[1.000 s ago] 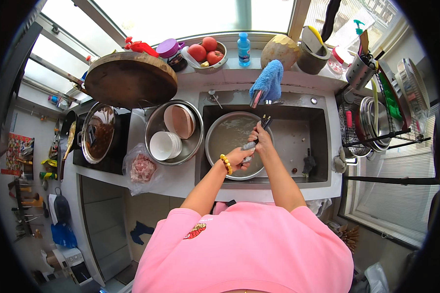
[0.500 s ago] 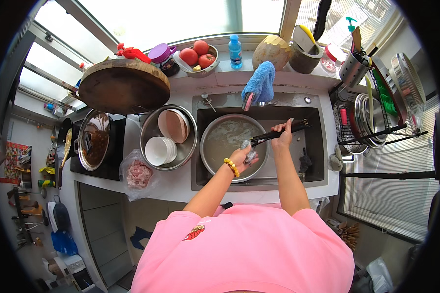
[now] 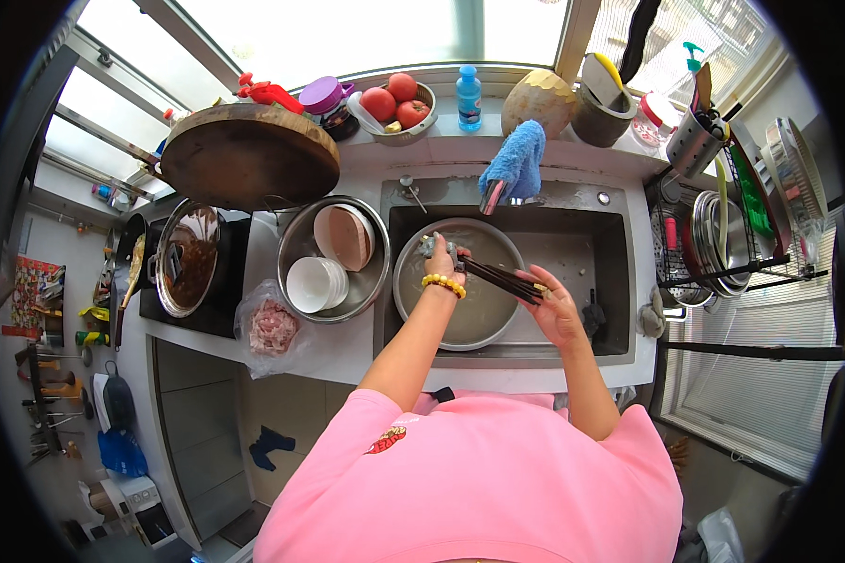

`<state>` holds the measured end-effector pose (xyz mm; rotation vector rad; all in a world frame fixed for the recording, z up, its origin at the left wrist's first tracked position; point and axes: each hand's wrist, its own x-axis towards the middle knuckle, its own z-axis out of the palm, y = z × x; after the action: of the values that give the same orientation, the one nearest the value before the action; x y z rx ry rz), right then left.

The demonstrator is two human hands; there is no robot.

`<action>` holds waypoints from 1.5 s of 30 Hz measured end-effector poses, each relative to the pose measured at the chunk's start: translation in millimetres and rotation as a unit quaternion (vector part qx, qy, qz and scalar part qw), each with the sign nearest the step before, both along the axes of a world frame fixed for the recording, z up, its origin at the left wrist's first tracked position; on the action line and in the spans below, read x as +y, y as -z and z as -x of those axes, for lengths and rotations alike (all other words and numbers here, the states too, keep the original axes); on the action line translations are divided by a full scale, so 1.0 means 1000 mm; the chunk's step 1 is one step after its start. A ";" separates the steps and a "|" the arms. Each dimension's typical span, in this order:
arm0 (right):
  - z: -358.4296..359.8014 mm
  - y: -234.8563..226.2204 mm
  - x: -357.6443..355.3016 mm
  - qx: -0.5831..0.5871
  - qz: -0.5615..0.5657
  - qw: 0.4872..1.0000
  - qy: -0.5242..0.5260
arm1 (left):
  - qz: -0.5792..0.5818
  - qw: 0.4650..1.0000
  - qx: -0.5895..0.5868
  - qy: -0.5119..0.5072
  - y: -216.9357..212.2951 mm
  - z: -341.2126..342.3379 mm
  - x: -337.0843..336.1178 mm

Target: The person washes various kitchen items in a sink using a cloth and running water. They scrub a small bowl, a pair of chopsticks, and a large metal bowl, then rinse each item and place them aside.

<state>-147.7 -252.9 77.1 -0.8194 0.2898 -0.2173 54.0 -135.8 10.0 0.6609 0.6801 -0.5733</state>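
Our sink [image 3: 587, 239] surrounds the basin [image 3: 460, 346]. Chopsticks [image 3: 499, 279] cross above the basin's right rim. Over the basin, our left hand [image 3: 444, 263] grips them and a grey scrubber [image 3: 427, 248]; right of it, our right hand [image 3: 558, 311] spreads its fingers wide.

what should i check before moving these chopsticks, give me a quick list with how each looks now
1. Left hand closed on the chopsticks: ok.
2. Right hand closed around their other end: not ok, fingers look extended.
3. Whole bundle over the wash basin: not ok, one end reaches past its rim.
4. Wash basin inside the sink: ok.
5. White bowls apart from both hands: ok.
6. Chopsticks clean: cannot tell, too small to see.
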 end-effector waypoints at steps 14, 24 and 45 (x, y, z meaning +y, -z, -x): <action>-0.037 0.000 0.018 0.211 0.303 0.896 -0.246 | 0.154 0.934 -0.186 0.264 -0.054 0.003 0.012; -0.048 -0.022 0.029 0.190 -0.023 0.942 -0.275 | 0.332 0.918 -0.136 0.166 -0.058 -0.022 -0.004; -0.046 0.003 0.027 0.248 -0.092 0.928 -0.261 | 0.132 0.959 -0.151 0.203 -0.070 0.039 0.000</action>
<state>-101.7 -225.9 74.0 -0.7284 0.5443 0.5218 14.7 -136.2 80.5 0.6213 0.1728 -0.9027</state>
